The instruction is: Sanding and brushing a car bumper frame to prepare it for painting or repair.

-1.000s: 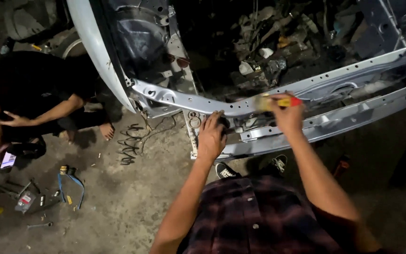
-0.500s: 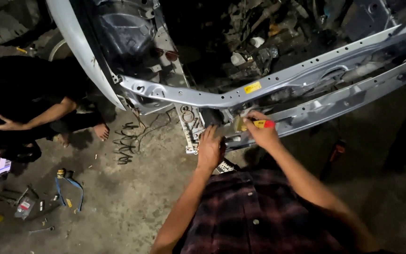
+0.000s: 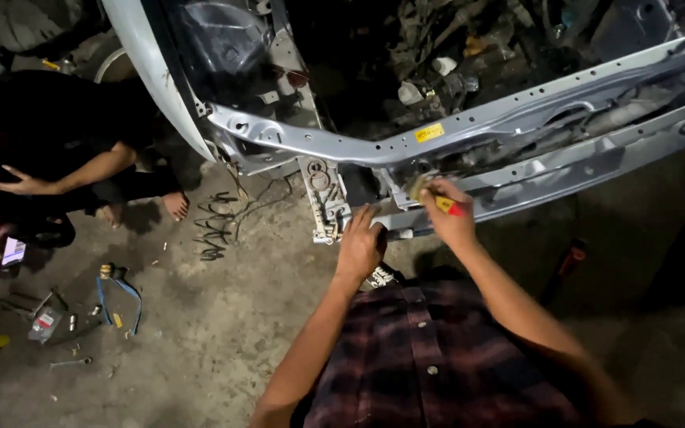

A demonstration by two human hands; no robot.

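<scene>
A silver-grey car front crossmember spans the upper view, with the open engine bay behind it. My right hand grips a yellow-and-red handled tool against the lower rail of the frame. My left hand rests on the end of that rail beside a grey perforated bracket; whether it holds anything is unclear. My plaid shirt fills the bottom of the view.
Another person in dark clothes sits at the left on the concrete floor, bare foot out, a phone in one hand. Loose tools and small parts lie lower left. Coiled springs lie near the bracket.
The view has shifted so the frame sits slightly higher and further right. My right hand with the tool has dropped from the upper crossmember to the lower rail. My left hand stays near the bracket.
</scene>
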